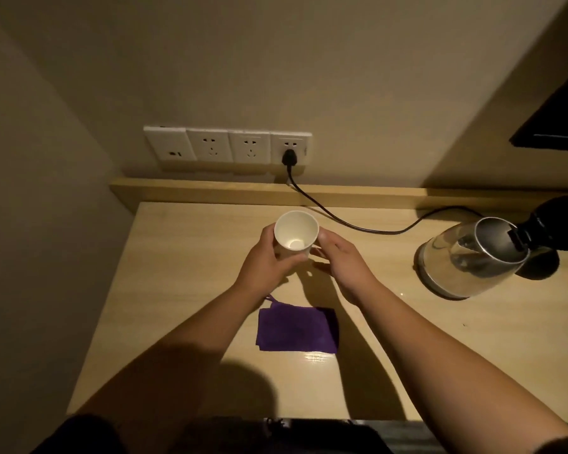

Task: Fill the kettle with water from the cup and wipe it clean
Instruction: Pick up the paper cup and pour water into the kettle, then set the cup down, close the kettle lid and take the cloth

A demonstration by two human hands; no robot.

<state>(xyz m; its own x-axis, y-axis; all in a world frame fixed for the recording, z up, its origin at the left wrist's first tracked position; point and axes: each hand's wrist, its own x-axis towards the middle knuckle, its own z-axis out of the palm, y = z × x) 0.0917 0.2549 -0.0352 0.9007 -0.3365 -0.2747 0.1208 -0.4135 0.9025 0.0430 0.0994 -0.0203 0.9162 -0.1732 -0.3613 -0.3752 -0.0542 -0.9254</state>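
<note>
A white paper cup (296,233) stands upright above the middle of the wooden desk (184,290). My left hand (265,263) is wrapped around its left side. On the cup's right side, my right hand (343,263) has its thumb against the cup wall and its fingers spread. At the right end of the desk stands a glass and steel kettle (466,257), its black lid (558,224) swung open. A folded purple cloth (297,329) lies flat on the desk between my forearms, nearer to me than the cup.
A row of white wall sockets (227,146) sits above the desk's raised back ledge (210,191). A black plug (288,157) in the rightmost socket feeds a cord (358,228) that runs across the desk toward the kettle. A dark framed object (558,126) hangs at upper right.
</note>
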